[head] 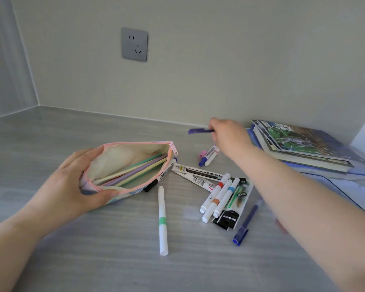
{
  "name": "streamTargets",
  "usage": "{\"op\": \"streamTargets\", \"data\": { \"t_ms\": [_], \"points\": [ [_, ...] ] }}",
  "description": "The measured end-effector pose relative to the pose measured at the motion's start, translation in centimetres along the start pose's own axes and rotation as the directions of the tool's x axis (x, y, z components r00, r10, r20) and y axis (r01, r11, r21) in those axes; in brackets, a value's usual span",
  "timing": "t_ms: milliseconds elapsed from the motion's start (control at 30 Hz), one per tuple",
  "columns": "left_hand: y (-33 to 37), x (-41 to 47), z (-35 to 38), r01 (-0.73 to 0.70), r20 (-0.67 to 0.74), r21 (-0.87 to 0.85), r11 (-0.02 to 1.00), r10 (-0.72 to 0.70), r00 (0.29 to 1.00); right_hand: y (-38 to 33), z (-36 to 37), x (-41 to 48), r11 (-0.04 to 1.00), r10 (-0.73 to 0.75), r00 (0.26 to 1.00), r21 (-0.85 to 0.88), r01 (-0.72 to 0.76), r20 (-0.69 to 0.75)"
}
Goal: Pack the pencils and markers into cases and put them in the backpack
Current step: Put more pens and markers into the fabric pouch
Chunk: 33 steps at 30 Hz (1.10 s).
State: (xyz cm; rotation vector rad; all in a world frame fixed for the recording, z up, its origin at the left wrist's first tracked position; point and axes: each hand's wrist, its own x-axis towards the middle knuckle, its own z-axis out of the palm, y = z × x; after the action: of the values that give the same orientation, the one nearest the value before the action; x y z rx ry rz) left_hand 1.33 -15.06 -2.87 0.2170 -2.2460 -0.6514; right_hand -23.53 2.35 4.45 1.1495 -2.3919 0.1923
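My left hand (72, 186) grips a pastel pencil case (124, 163) by its left end and holds its pink zipper mouth wide. Several pastel pencils (135, 168) and a white marker lie inside. My right hand (226, 135) is far out near the wall, pinching a dark blue pen (199, 131) just above the desk. Loose on the desk lie a white marker with a green band (162, 220), three white markers with red, orange and blue bands (218, 197), two small markers (209, 155), a blue pen (246, 222) and packaged pens (198, 173).
A stack of books (299, 144) lies at the right by the wall, over blue folders and a clear plastic sleeve (346, 186). A grey wall socket (134, 44) is above the desk. No backpack is in view.
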Motion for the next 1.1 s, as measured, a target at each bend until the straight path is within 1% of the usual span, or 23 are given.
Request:
{"op": "streamTargets", "data": {
  "t_ms": [33,67,133,200,233,333,400,467,567,600,633,667,733,833,867,933,1000,1067,1100],
  "points": [
    [0.1,0.0,0.0,0.008,-0.009,-0.007,1.0,-0.008,1.0,0.7,-0.9,-0.8,0.995,0.066,0.998,0.079,-0.067,0.012],
    [0.0,-0.1,0.1,0.016,-0.026,-0.006,1.0,-0.017,1.0,1.3,-1.7,-1.7,0.983,0.095,0.994,0.152,-0.101,0.046],
    [0.1,-0.2,0.1,0.03,-0.049,0.021,0.999,-0.029,0.998,2.2,-3.1,-4.4,0.969,0.035,0.981,0.234,-0.08,0.191],
    [0.4,-0.2,0.0,0.019,-0.029,0.026,0.999,-0.019,0.999,2.5,-4.1,-7.6,0.972,-0.049,0.944,0.231,-0.03,0.327],
    [0.4,-0.2,0.0,0.019,-0.025,0.017,1.0,-0.019,1.0,2.5,-4.6,-9.2,0.973,-0.074,0.928,0.232,-0.014,0.364],
    [0.5,-0.2,0.0,0.043,-0.04,0.013,0.999,-0.042,0.998,2.6,-5.1,-13.1,0.969,-0.111,0.903,0.246,0.007,0.415],
    [0.7,-0.3,0.1,0.037,-0.063,0.054,0.998,-0.034,0.997,2.9,-4.6,-14.6,0.973,-0.121,0.891,0.23,0.019,0.439],
    [0.7,-0.4,0.1,0.05,-0.063,0.117,0.992,-0.043,0.997,3.2,-4.0,-15.1,0.979,-0.135,0.888,0.196,0.052,0.44],
    [1.0,-0.5,0.1,0.081,-0.032,0.156,0.984,-0.077,0.996,3.3,-2.9,-15.1,0.982,-0.184,0.873,0.121,0.145,0.452],
    [1.2,-0.5,0.1,0.088,-0.033,0.156,0.984,-0.084,0.996,3.0,-2.6,-15.0,0.977,-0.211,0.878,0.076,0.198,0.429],
    [1.3,-0.5,0.1,0.093,-0.037,0.149,0.984,-0.088,0.995,2.9,-2.3,-14.9,0.953,-0.288,0.89,0.018,0.301,0.354],
    [1.4,-0.5,0.1,0.089,-0.035,0.139,0.986,-0.085,0.996,2.9,-2.1,-14.8,0.935,-0.337,0.891,-0.007,0.356,0.303],
    [1.5,-0.5,0.0,0.08,-0.022,0.127,0.989,-0.078,0.997,3.2,-1.9,-15.0,0.906,-0.396,0.886,-0.057,0.42,0.242],
    [1.6,-0.6,-0.1,0.089,-0.006,0.111,0.99,-0.089,0.996,3.3,-2.2,-15.0,0.882,-0.43,0.865,-0.086,0.464,0.26],
    [1.6,-0.6,-0.2,0.08,-0.002,0.097,0.992,-0.08,0.997,3.5,-2.4,-15.1,0.884,-0.435,0.871,-0.074,0.461,0.23],
    [1.6,-0.5,-0.3,0.078,0.003,0.07,0.995,-0.078,0.997,3.8,-3.2,-14.7,0.896,-0.44,0.887,0.009,0.443,0.137],
    [1.5,-0.5,-0.4,0.077,0.001,0.058,0.995,-0.077,0.997,3.1,-5.0,-13.9,0.92,-0.376,0.925,0.144,0.365,0.059],
    [1.5,-0.5,-0.5,0.071,-0.005,0.048,0.996,-0.071,0.997,1.5,-7.1,-12.6,0.908,-0.244,0.97,0.353,0.225,0.01],
    [1.6,-0.5,-0.6,0.066,-0.003,0.044,0.997,-0.066,0.998,0.4,-7.8,-11.8,0.859,-0.17,0.985,0.494,0.134,0.028]
  ]
}}
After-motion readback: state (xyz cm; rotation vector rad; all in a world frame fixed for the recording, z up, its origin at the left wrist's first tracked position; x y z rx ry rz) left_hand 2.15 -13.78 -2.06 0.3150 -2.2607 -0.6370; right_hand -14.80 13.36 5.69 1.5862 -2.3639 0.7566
